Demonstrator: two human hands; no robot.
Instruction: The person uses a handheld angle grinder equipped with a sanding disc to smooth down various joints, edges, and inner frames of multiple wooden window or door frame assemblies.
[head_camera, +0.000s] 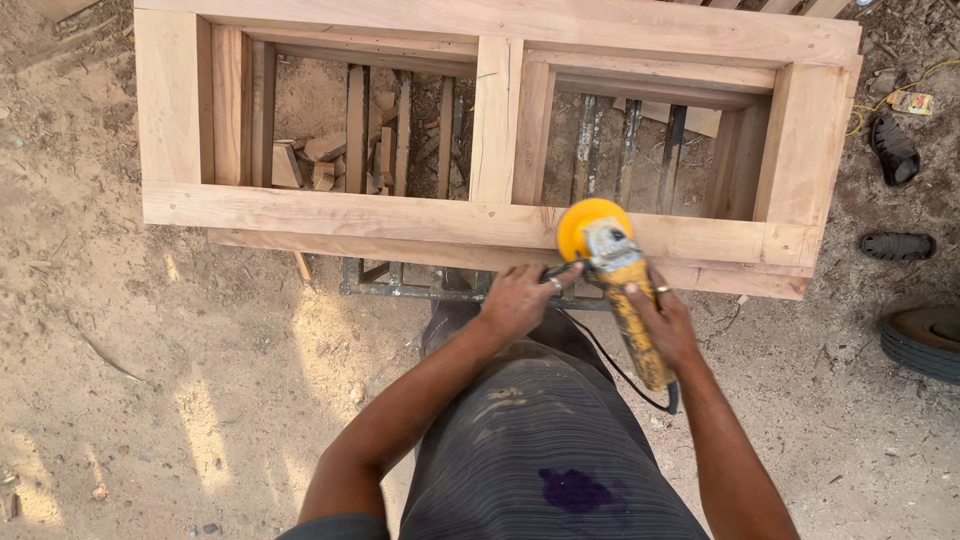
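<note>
Head view: yellow angle grinder (625, 290) at frame centre is gripped by right hand (665, 325), left hand (515, 300) fingers wrapped on side handle. Disc could gouge wooden frame (450, 215); cord (610, 365) could be snagged.

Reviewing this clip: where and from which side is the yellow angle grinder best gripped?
Judging by its pose, grip the angle grinder around its long yellow body, from the cord end nearest the person, as the right hand does. The left hand steadies the side handle near the head, clear of the yellow disc on the wooden frame.
</note>
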